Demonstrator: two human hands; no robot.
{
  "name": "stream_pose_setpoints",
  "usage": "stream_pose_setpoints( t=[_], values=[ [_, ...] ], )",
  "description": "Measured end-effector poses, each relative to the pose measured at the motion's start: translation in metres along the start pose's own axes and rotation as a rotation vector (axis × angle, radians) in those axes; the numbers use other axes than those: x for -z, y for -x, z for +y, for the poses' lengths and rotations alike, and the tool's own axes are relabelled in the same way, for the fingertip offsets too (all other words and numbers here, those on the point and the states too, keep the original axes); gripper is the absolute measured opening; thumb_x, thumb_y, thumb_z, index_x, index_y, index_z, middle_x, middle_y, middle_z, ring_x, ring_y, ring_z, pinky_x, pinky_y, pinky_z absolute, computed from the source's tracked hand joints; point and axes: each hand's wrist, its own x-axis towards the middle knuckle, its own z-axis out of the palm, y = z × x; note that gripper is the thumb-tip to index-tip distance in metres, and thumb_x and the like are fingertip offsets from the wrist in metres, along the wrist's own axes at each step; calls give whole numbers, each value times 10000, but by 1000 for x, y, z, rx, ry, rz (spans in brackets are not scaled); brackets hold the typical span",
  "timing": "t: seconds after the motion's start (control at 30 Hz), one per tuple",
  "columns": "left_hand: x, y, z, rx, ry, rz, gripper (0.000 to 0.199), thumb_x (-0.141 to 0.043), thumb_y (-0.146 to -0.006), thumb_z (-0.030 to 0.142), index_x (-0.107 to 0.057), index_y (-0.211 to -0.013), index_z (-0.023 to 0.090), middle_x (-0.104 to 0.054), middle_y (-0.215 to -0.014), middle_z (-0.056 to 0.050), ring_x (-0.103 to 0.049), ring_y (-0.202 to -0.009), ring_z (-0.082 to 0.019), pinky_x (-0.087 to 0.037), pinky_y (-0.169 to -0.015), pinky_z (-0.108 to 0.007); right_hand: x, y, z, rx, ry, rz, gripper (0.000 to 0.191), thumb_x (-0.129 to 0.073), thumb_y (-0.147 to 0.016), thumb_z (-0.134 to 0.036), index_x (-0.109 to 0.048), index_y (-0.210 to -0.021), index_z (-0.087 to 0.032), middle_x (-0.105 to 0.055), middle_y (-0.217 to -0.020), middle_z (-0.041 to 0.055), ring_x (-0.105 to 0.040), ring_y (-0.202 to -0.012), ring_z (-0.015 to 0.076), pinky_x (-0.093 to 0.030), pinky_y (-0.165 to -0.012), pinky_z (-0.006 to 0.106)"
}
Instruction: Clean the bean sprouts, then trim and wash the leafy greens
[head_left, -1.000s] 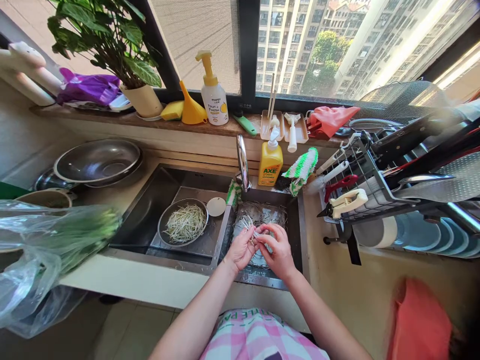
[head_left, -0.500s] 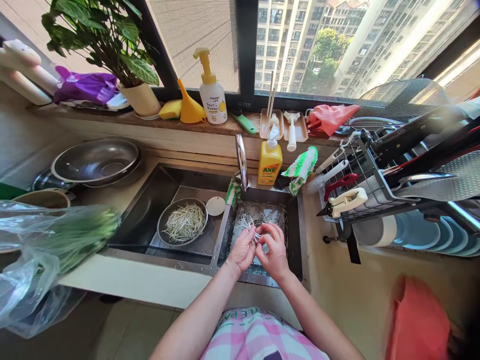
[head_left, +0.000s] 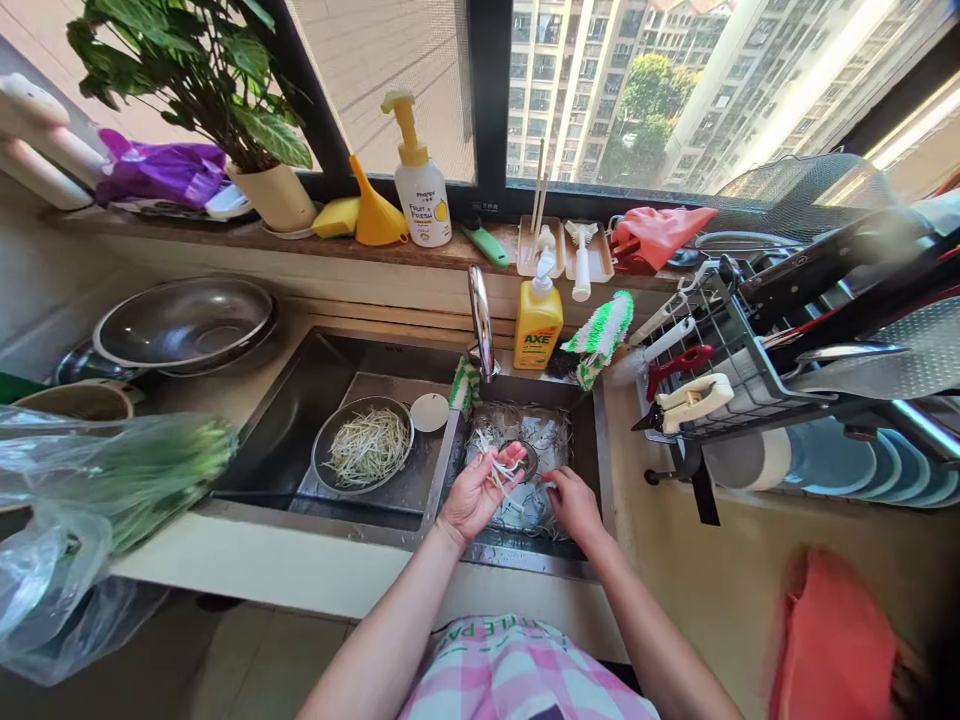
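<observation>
Head view: left hand (head_left: 474,495) grips slender white sprouts (head_left: 501,472), best held loosely; right hand (head_left: 576,507), grip unclear, hovers near grey steel basin's (head_left: 590,425) right edge.

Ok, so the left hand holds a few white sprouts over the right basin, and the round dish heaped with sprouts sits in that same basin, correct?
Not quite: the round dish sits in the left basin, as the head view shows. The rest stands: the left hand holds a few white sprouts over the right basin.
</observation>
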Motion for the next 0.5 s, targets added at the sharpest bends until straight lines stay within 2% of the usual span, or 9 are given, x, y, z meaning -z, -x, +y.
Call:
stream_pose_setpoints(
  t=[0.07, 0.13, 0.23, 0.3, 0.4, 0.5],
  values=[
    [1, 0, -1, 0, -6, 2, 94, -503, -849, 196, -577, -891, 157, -620, -1133, -82, -490, -1169, -229, -303, -1027, -461, -3, 0, 3, 0, -7, -8, 140, -522, -766, -278, -612, -811, -181, -619, -810, 43, -549, -696, 149, -423, -662, 267],
    [3, 0, -3, -14, -17, 25, 87, -527, -834, 197, -577, -895, 159, -645, -1078, -76, -530, -1123, -227, -323, -1016, -451, -7, 3, -5, -37, -188, -81, 208, -506, -789, -358, -593, -845, -178, -612, -770, 35, -549, -665, 148, -430, -623, 266],
    [4, -2, -7, -58, -54, 80, 93, -565, -810, 206, -567, -892, 161, -671, -992, -66, -587, -1038, -209, -370, -983, -410, -16, 11, -25, -130, -521, -363, 310, -548, -755, -459, -554, -899, -185, -608, -765, 15, -568, -639, 139, -435, -564, 247],
    [4, -2, -9, -87, -90, 116, 95, -577, -802, 212, -557, -879, 160, -680, -937, -61, -609, -992, -197, -397, -956, -388, -23, 15, -35, -155, -639, -491, 332, -586, -724, -484, -548, -853, -180, -604, -744, 2, -573, -626, 129, -431, -560, 237],
    [5, -2, -9, -110, -136, 160, 102, -583, -797, 214, -544, -877, 163, -683, -837, -44, -628, -925, -180, -424, -919, -386, -29, 20, -39, -171, -674, -483, 343, -595, -717, -501, -547, -746, -163, -590, -684, -9, -558, -595, 112, -421, -561, 229],
    [8, 0, -5, -104, -155, 174, 172, -601, -782, 202, -540, -939, 170, -679, -795, -31, -633, -875, -165, -434, -896, -381, -29, 21, -37, -205, -681, -474, 352, -590, -725, -505, -553, -725, -155, -594, -671, -7, -544, -568, 101, -415, -554, 227]
  ],
)
